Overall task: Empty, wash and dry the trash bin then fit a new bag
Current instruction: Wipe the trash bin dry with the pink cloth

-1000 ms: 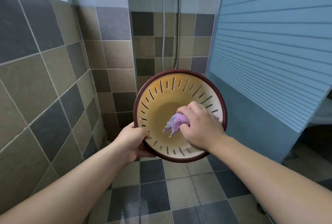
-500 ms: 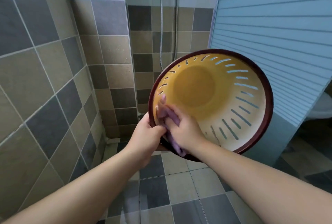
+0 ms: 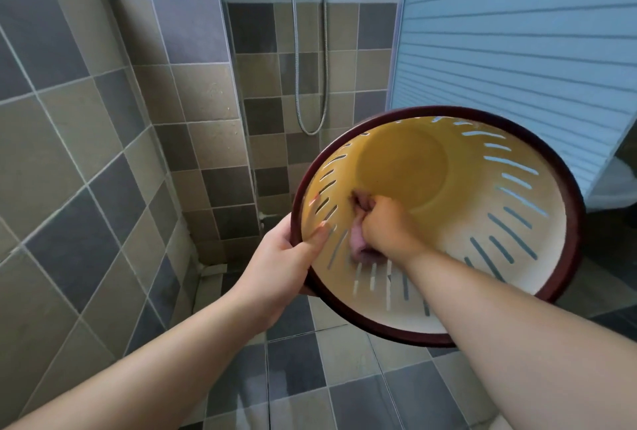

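A round yellow trash bin [image 3: 489,250] with slotted walls and a dark red rim is held up in the air, its mouth tilted toward me. My left hand [image 3: 282,267] grips the rim at the left, thumb inside the wall. Reaching into the bin, my right hand [image 3: 387,226] holds a bunched purple cloth [image 3: 358,243] against the inner left wall. Part of the cloth is hidden under my fingers.
Tiled walls close in at the left and ahead, meeting in a corner [image 3: 241,188]. A shower hose [image 3: 312,119] hangs down the far wall. A blue ribbed panel [image 3: 517,50] stands at the right. Grey and beige floor tiles [image 3: 310,378] lie below.
The bin has come nearer and tilted to the right. My right hand with the cloth moved from the rim at the left deeper along the inner wall.
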